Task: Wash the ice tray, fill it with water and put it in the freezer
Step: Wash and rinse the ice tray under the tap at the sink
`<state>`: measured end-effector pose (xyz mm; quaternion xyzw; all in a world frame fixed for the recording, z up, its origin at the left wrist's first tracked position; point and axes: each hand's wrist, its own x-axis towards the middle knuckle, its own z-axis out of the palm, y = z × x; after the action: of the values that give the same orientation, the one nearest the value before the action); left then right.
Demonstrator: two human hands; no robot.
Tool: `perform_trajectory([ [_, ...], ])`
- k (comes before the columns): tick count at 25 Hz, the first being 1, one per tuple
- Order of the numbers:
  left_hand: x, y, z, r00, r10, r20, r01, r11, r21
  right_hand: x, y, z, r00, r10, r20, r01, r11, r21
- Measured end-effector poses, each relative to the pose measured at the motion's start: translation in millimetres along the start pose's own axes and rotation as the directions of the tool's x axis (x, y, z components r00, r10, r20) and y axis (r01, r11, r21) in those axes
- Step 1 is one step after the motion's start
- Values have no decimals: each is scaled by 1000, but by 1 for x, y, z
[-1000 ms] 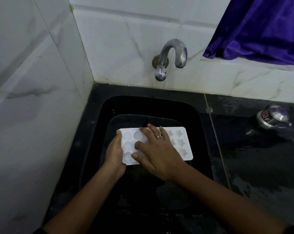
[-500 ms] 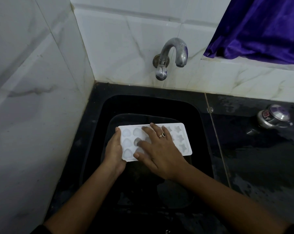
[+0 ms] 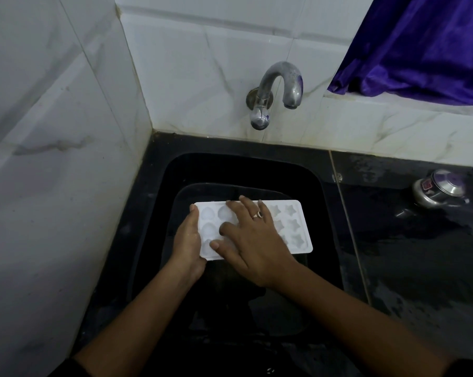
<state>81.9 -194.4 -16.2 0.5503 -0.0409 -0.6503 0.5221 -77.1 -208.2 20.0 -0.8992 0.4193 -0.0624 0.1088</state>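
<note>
A white ice tray (image 3: 292, 227) with heart and star shaped cups lies level over the black sink (image 3: 319, 186). My left hand (image 3: 187, 246) grips the tray's left end. My right hand (image 3: 253, 240), with a ring on one finger, lies flat on the tray's middle, fingers spread and pressed into the cups. The star cups on the right stay uncovered. A metal tap (image 3: 280, 91) sticks out of the tiled wall above the sink; no water runs from it.
White marble-look tiles (image 3: 53, 159) close off the left side and the back. The wet black counter (image 3: 406, 254) extends to the right, with a small steel pot (image 3: 438, 187) on it. A purple curtain (image 3: 425, 44) hangs at the upper right.
The tray has shifted slightly away from me in the sink. My right hand's fingers have slid across the cups while the left hand keeps its hold.
</note>
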Motion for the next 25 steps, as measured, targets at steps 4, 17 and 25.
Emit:
perform_trajectory([
  [4,0,-1,-3,1000,0,-7,0,1000,16,-5,3,4,1000,-24,17,25,1000,-17],
  [17,-9,7,-3,1000,-3,5,4,1000,-28,-2,6,0,999,-41,6,41,999,-9],
  [25,-7,4,-3,1000,7,-5,-7,1000,-1,-3,6,2,1000,-24,-1,24,1000,3],
])
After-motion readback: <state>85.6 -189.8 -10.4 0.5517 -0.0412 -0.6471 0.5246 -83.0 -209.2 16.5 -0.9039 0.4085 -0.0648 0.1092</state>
